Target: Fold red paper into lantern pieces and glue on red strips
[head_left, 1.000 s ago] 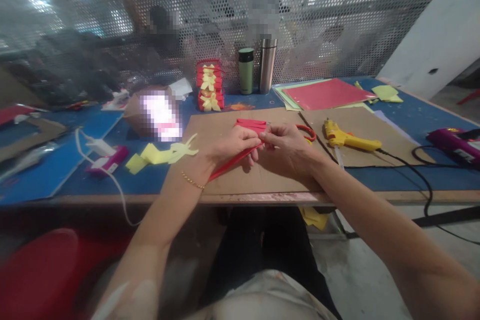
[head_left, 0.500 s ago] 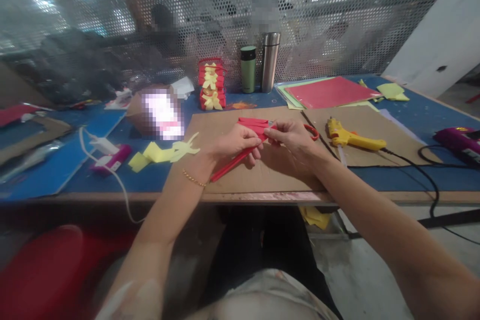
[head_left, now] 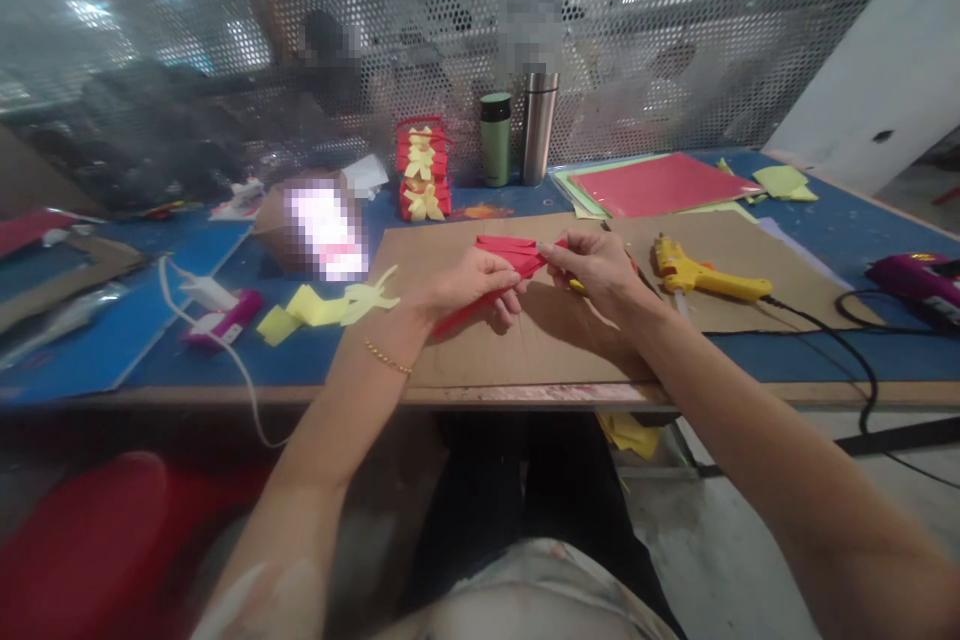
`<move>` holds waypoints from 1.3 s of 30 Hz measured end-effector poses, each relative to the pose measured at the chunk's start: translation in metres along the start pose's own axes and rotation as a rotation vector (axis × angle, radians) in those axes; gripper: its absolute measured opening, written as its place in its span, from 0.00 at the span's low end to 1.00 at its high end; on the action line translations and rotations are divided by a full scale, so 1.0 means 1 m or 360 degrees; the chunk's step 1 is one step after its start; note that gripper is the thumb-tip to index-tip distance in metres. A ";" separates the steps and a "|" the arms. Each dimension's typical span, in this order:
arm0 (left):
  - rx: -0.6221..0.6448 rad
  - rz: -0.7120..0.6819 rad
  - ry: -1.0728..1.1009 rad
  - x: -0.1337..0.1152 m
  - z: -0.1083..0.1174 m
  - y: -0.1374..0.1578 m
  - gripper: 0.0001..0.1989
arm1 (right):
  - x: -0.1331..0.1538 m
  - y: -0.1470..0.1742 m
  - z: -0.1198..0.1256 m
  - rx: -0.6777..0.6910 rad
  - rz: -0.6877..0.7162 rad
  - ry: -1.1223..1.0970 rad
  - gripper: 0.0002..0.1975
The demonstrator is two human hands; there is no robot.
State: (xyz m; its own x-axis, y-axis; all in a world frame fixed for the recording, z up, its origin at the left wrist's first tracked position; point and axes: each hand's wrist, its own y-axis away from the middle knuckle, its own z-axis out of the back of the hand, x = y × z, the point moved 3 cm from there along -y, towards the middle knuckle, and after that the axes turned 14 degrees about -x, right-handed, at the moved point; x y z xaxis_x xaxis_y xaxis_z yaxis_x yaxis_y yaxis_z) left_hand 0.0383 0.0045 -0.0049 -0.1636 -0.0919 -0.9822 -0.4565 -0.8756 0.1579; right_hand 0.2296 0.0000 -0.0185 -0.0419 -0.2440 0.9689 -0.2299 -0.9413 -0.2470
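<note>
Over the brown cardboard [head_left: 540, 355], folded red paper [head_left: 504, 246] is pinched in my left hand [head_left: 480, 285]. A long red strip slants down to the left beneath that hand. My right hand [head_left: 596, 265], thumb and fingers closed, grips the right end of the same red paper. Scissors with red handles [head_left: 632, 265] lie mostly hidden behind my right hand. Close to my left wrist are cut yellow paper pieces [head_left: 315, 308]. Red folded pieces with yellow paper bows [head_left: 424, 170] stand at the back of the cardboard.
A yellow glue gun [head_left: 705, 278] rests on the right cardboard, its black cord running off the edge. Behind stand a green tumbler [head_left: 496, 140] and a steel flask [head_left: 538, 130]. Red sheets [head_left: 664, 184] lie back right; a purple power strip [head_left: 223, 318] sits left.
My right hand has shifted a little up and right, drawing along the red paper's end. My left hand stays almost in place, and the red strip below has moved slightly.
</note>
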 end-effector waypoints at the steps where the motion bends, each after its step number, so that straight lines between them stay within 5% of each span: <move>1: 0.0009 -0.0002 -0.0007 0.000 0.000 0.000 0.10 | 0.000 0.000 0.000 0.0001 0.0010 0.0003 0.24; 8: 0.0086 -0.0002 -0.0056 -0.006 0.000 0.004 0.10 | 0.005 0.002 -0.001 -0.0006 0.0024 0.0016 0.29; 28: 0.0000 -0.0082 -0.0055 -0.007 0.004 -0.001 0.10 | 0.005 -0.007 0.010 -0.0098 0.0048 -0.0049 0.22; 39: 0.0054 -0.0042 -0.0335 -0.010 0.016 -0.003 0.11 | 0.003 -0.009 0.013 -0.0155 0.0030 -0.0126 0.23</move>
State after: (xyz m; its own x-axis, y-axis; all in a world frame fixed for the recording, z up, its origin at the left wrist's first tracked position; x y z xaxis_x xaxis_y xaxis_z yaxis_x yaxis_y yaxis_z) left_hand 0.0273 0.0156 0.0062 -0.3287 0.0353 -0.9438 -0.4919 -0.8595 0.1392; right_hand 0.2441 0.0046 -0.0134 0.0288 -0.2830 0.9587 -0.3231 -0.9103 -0.2590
